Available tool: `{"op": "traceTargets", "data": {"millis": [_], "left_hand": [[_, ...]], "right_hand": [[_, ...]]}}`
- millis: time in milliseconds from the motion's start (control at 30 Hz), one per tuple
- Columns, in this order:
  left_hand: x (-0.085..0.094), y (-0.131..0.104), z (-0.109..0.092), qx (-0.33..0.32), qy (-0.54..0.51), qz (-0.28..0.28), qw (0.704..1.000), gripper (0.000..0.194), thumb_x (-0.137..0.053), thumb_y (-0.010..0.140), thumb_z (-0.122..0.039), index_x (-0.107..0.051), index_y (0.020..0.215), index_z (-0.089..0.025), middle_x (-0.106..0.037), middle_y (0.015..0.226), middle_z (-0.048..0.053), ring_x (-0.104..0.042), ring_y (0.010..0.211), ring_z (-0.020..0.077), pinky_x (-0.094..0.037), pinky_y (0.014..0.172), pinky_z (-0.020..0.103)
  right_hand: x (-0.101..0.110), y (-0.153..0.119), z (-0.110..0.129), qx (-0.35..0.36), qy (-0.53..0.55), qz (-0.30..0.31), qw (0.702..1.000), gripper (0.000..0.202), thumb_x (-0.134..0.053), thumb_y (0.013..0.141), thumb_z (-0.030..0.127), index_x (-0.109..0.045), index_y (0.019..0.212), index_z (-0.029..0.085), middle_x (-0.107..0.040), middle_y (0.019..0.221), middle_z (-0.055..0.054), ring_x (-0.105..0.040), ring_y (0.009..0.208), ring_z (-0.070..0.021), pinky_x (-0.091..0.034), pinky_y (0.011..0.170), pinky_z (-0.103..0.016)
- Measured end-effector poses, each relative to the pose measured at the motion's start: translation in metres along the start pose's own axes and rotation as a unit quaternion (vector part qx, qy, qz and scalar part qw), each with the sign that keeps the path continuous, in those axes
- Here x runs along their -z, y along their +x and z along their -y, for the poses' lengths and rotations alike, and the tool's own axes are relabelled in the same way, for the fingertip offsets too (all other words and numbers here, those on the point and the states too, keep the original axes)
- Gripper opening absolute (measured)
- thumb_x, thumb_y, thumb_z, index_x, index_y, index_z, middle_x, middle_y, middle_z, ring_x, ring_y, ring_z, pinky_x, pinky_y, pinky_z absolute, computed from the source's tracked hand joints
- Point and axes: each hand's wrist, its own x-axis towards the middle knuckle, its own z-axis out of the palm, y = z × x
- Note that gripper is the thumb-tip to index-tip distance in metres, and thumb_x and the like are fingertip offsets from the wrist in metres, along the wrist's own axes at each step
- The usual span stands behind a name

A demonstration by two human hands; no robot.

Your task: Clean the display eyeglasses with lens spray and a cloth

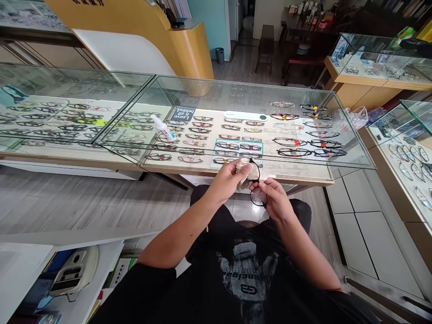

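Observation:
A pair of dark-rimmed eyeglasses (258, 196) is held upright on its side between my two hands, in front of the glass display case. My left hand (227, 180) pinches a pale cleaning cloth (241, 179) around the upper lens. My right hand (275, 198) grips the frame near the middle, between the two lenses. The lower lens is covered with droplets or spots. On the case's glass top, to the left, lies a white spray bottle (163, 128).
Rows of eyeglasses (198, 130) fill the glass display case (236, 90) before me. More cases stand at the left and right. An open cabinet (64, 243) with a beige device (76, 270) is at lower left. A dark bench (266, 47) and a bin (220, 55) are farther back.

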Motion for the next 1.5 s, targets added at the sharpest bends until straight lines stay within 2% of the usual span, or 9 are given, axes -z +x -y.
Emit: {"op": "traceTargets", "data": {"millis": [167, 400, 533, 700, 833, 1067, 1200, 1333, 1500], "left_hand": [[0.009, 0.002, 0.001, 0.028, -0.017, 0.059, 0.998, 0.053, -0.100, 0.072, -0.050, -0.077, 0.107, -0.018, -0.075, 0.095, 0.003, -0.065, 0.080, 0.0122, -0.051, 0.071, 0.023], [0.001, -0.001, 0.001, 0.048, -0.041, 0.089, 0.994, 0.053, -0.105, 0.063, -0.042, -0.071, 0.094, -0.015, -0.069, 0.081, -0.001, -0.061, 0.067, 0.0087, -0.050, 0.066, 0.022], [-0.011, -0.005, -0.001, 0.015, -0.030, 0.069, 0.997, 0.054, -0.102, 0.067, -0.050, -0.064, 0.085, -0.016, -0.060, 0.070, -0.005, -0.049, 0.056, 0.0058, -0.042, 0.055, 0.021], [-0.018, -0.001, 0.005, -0.001, -0.010, 0.020, 1.000, 0.060, -0.085, 0.081, -0.071, -0.057, 0.079, -0.019, -0.049, 0.059, -0.007, -0.040, 0.045, 0.0054, -0.031, 0.044, 0.022], [-0.007, 0.009, 0.008, 0.006, -0.019, 0.018, 1.000, 0.059, -0.089, 0.078, -0.070, -0.065, 0.085, -0.016, -0.062, 0.068, -0.002, -0.052, 0.055, 0.0080, -0.043, 0.052, 0.022], [0.009, 0.015, 0.002, 0.052, 0.004, 0.111, 0.992, 0.055, -0.105, 0.062, -0.044, -0.073, 0.096, -0.014, -0.073, 0.083, 0.002, -0.065, 0.069, 0.0111, -0.051, 0.065, 0.023], [-0.003, 0.010, 0.006, 0.028, 0.006, 0.080, 0.996, 0.053, -0.101, 0.067, -0.051, -0.066, 0.087, -0.017, -0.065, 0.066, -0.003, -0.056, 0.052, 0.0091, -0.042, 0.051, 0.023], [-0.013, 0.008, 0.008, -0.013, 0.039, -0.007, 0.999, 0.059, -0.085, 0.081, -0.071, -0.057, 0.074, -0.019, -0.053, 0.055, -0.006, -0.044, 0.041, 0.0066, -0.030, 0.042, 0.023], [0.001, 0.016, 0.009, 0.008, -0.020, -0.001, 1.000, 0.062, -0.085, 0.077, -0.076, -0.067, 0.077, -0.018, -0.065, 0.063, 0.000, -0.058, 0.052, 0.0116, -0.044, 0.052, 0.026]], "right_hand": [[0.004, 0.003, 0.002, 0.004, 0.002, -0.002, 1.000, 0.030, -0.098, 0.075, 0.048, -0.080, 0.084, 0.025, -0.079, 0.081, -0.003, -0.071, 0.080, -0.0202, -0.056, 0.080, -0.033], [-0.001, 0.007, 0.003, -0.014, -0.007, 0.042, 0.999, 0.032, -0.096, 0.077, 0.053, -0.084, 0.083, 0.024, -0.080, 0.080, -0.004, -0.071, 0.077, -0.0202, -0.057, 0.082, -0.033], [-0.004, 0.005, -0.006, -0.011, -0.028, 0.084, 0.996, 0.034, -0.092, 0.083, 0.055, -0.086, 0.087, 0.022, -0.081, 0.085, -0.007, -0.073, 0.087, -0.0228, -0.057, 0.092, -0.036], [-0.003, 0.003, -0.015, -0.037, -0.012, 0.089, 0.995, 0.035, -0.092, 0.082, 0.055, -0.087, 0.089, 0.022, -0.081, 0.085, -0.006, -0.072, 0.082, -0.0212, -0.056, 0.084, -0.034], [0.005, 0.006, -0.011, -0.018, 0.012, 0.039, 0.999, 0.031, -0.098, 0.077, 0.050, -0.082, 0.084, 0.024, -0.081, 0.084, -0.003, -0.071, 0.080, -0.0183, -0.055, 0.078, -0.029], [0.012, 0.010, -0.005, -0.011, 0.012, 0.034, 0.999, 0.032, -0.099, 0.076, 0.050, -0.083, 0.082, 0.023, -0.080, 0.084, -0.004, -0.071, 0.082, -0.0183, -0.056, 0.079, -0.029], [0.004, 0.009, -0.008, -0.009, -0.014, 0.072, 0.997, 0.034, -0.094, 0.082, 0.053, -0.085, 0.086, 0.021, -0.080, 0.086, -0.006, -0.070, 0.081, -0.0186, -0.056, 0.082, -0.031], [-0.004, 0.007, -0.011, -0.026, -0.010, 0.103, 0.994, 0.035, -0.092, 0.084, 0.054, -0.084, 0.087, 0.020, -0.080, 0.087, -0.007, -0.073, 0.087, -0.0213, -0.056, 0.085, -0.033], [0.005, 0.005, -0.005, -0.024, 0.030, 0.056, 0.998, 0.030, -0.096, 0.080, 0.048, -0.079, 0.082, 0.023, -0.080, 0.086, -0.004, -0.071, 0.081, -0.0178, -0.056, 0.077, -0.029]]}}
